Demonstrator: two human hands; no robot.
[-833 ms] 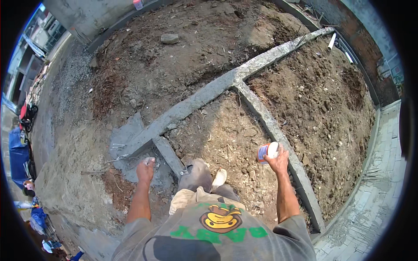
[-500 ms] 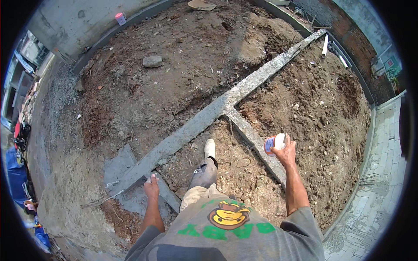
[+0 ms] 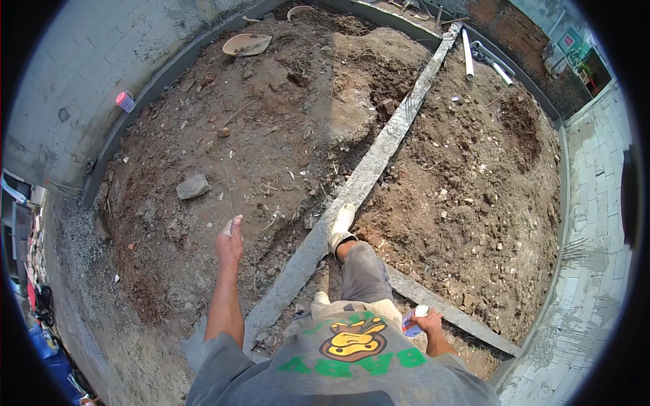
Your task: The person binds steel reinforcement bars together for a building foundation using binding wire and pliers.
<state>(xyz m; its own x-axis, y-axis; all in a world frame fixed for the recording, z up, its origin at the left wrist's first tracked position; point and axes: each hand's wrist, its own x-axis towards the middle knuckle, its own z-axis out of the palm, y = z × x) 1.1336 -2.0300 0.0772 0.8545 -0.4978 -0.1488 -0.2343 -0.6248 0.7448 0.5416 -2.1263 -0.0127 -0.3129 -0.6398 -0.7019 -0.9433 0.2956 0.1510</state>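
Observation:
My right hand (image 3: 428,322), low beside my shirt, is closed round a small can (image 3: 410,327) with a white top and a coloured label. Out in front on the left, over bare soil, my left hand (image 3: 229,245) has its fingers curled in and its thumb pointing up. Whatever it may hold is too small to make out. One white boot (image 3: 342,220) stands on the long concrete beam (image 3: 365,172), near where a shorter beam (image 3: 450,308) branches off to the right. My other foot is mostly hidden below the shirt.
A stone block (image 3: 193,187) lies on the soil ahead of my left hand. Farther off are a shallow basin (image 3: 247,44), a pink cup (image 3: 125,101) by the wall and white pipes (image 3: 468,55). A block wall (image 3: 599,203) runs along the right.
I have stepped forward, one boot now on the long beam. My left hand has reached forward and up; my right hand has dropped toward my side, still with the can.

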